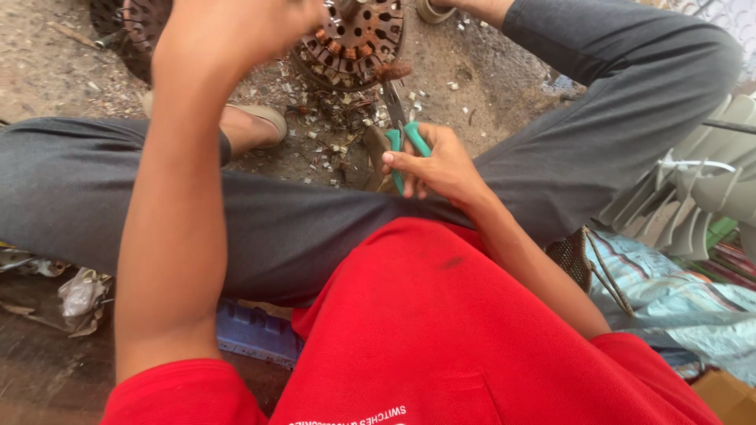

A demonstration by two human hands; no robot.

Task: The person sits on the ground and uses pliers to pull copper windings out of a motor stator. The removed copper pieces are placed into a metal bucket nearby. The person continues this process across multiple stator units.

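Scattered across the dirt floor (480, 75) at 12 o'clock: small pale and coppery scraps (339, 118), thickest between the two legs. At 11 o'clock, half cut off by the frame edge, a second round metal part (130, 24), dark and slotted. At 3 o'clock, a stack of pale fan blades (693, 189) lying over striped cloth (677, 299). At 8 o'clock, crumpled plastic (79, 295) on the ground; just under the thigh, a blue crate edge (252, 330). Grey trouser legs (276, 228) spread wide across the middle, a sandalled foot (256, 122) close to the scraps, red shirt (441, 330) filling 6 o'clock.

Blocking much of the view: left forearm rising up the frame, left hand (236, 35) closed at the top, blurred, resting on the rim of the round motor stator (354, 35); cannot tell what sits inside the fist.

Stator at 12 o'clock: rusty, ringed with holes, copper coils around the edge. Right hand (441, 165) at centre, fingers wrapped round green-handled pliers (402, 126), tips at a copper tuft on the stator's lower rim.
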